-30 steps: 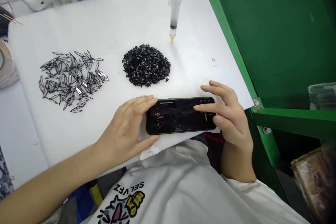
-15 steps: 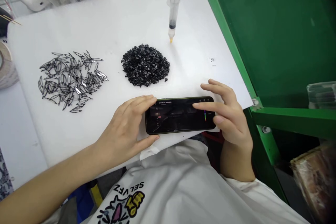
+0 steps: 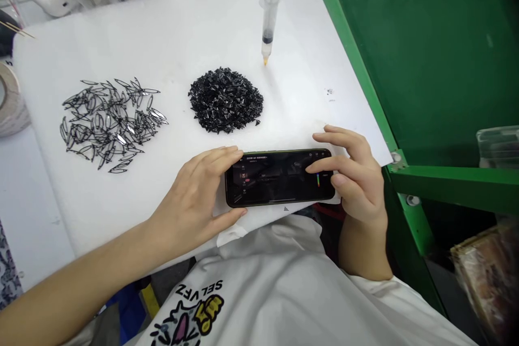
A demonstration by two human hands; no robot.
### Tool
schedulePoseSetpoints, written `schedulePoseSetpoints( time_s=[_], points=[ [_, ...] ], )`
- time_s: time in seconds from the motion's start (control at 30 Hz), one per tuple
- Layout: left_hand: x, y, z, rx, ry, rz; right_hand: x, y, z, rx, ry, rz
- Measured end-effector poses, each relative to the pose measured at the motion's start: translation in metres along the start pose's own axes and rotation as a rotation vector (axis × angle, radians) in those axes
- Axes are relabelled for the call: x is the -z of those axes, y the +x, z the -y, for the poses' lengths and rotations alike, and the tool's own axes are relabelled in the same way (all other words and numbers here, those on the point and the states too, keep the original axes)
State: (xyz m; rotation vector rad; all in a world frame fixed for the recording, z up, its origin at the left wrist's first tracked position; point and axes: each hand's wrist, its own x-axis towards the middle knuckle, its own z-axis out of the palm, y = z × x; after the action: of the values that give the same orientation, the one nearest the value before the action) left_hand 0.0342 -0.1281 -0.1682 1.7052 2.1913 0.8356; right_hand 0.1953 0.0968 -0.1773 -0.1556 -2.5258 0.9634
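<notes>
A black phone (image 3: 279, 186) lies sideways at the lower center of the frame, near the front edge of the white-covered table (image 3: 174, 27). The left hand (image 3: 198, 189) grasps its left end, fingers along the upper edge and thumb at the lower corner. The right hand (image 3: 352, 173) is loosely open at the other end, its index finger over the dark screen; whether that fingertip touches the glass is hard to tell. Above the phone sits a dense pile of small black pieces (image 3: 226, 101), and left of that a loose scatter of dark-rimmed oval pieces (image 3: 113, 124). A syringe (image 3: 270, 16) with a yellow tip points downward at the upper center. A tape roll (image 3: 15, 100) shows at the left edge, and a green metal frame (image 3: 454, 181) fills much of the right side.
</notes>
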Motion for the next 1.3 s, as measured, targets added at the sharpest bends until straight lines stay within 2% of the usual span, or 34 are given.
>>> schedulePoseSetpoints(
  time_s=[0.13,0.2,0.37,0.43,0.6,0.67,0.87,1.03,1.1,1.3],
  points=[
    [0.0,0.0001,-0.0002,0.004,-0.003,-0.005,0.003,0.0051,0.004,0.074,-0.111,0.179],
    [0.0003,-0.0002,-0.0005,0.006,-0.003,-0.008,0.0032,0.0055,0.0029,0.091,-0.087,0.199],
    [0.0005,-0.0002,-0.0007,0.004,-0.012,-0.005,-0.0016,-0.0011,-0.0042,0.041,0.113,-0.072],
    [0.0001,0.0003,-0.0005,0.007,-0.008,-0.002,-0.0029,-0.0019,-0.0035,0.022,0.09,-0.095],
    [-0.0005,0.0008,0.0001,-0.005,0.0,-0.009,-0.0002,0.0041,0.0034,0.072,-0.117,0.15],
    [-0.0004,0.0005,0.0,-0.01,0.001,-0.01,0.001,0.0052,0.0036,0.088,-0.115,0.167],
    [0.0004,0.0001,-0.0003,0.004,-0.009,-0.004,-0.0014,-0.0004,-0.0025,0.051,0.028,-0.012],
    [0.0003,0.0006,0.0001,0.004,-0.003,0.003,-0.0036,-0.0029,-0.0036,0.029,0.066,-0.075],
    [0.0001,0.0005,0.0,0.0,0.001,0.002,-0.0028,-0.0017,-0.0019,0.037,0.037,-0.047],
    [0.0001,0.0001,-0.0006,-0.001,0.005,0.001,0.0008,0.0053,0.0056,0.059,-0.118,0.144]
  ],
)
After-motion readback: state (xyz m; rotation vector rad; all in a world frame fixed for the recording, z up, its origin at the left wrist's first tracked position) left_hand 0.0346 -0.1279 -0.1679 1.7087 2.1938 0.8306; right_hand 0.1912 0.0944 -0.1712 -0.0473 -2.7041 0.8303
